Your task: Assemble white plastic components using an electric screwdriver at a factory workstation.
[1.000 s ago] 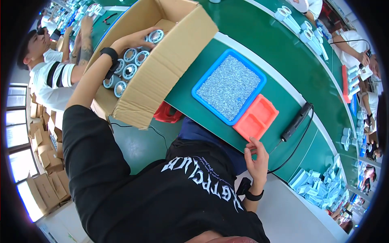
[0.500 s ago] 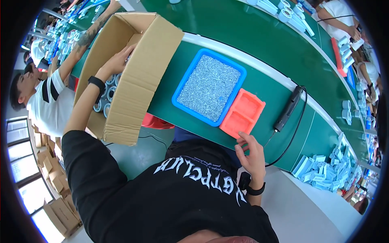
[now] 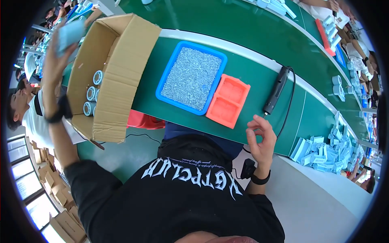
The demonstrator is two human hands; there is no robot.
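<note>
Up and out of the box has come the left hand [image 3: 56, 67], now off its left wall at about 10 o'clock in view, with a pale blue piece [image 3: 71, 35]. Its fingers look clamped on that piece, which sits at 1 o'clock from the palm; motion blurs its long axis, so I can't tell how it points. At 3 to 4 o'clock from that hand stands the cardboard box [image 3: 121, 77], with ringed cylinders [image 3: 97, 77] inside. Next along the bench [image 3: 150, 87] come a blue tray [image 3: 169, 69] and, touching it at 4 o'clock, a red tray [image 3: 230, 100]. The right hand [image 3: 262, 143] hangs empty, fingers apart; it is nearest the electric screwdriver [image 3: 277, 89], which lies at 1 o'clock, long axis running 1 to 7.
</note>
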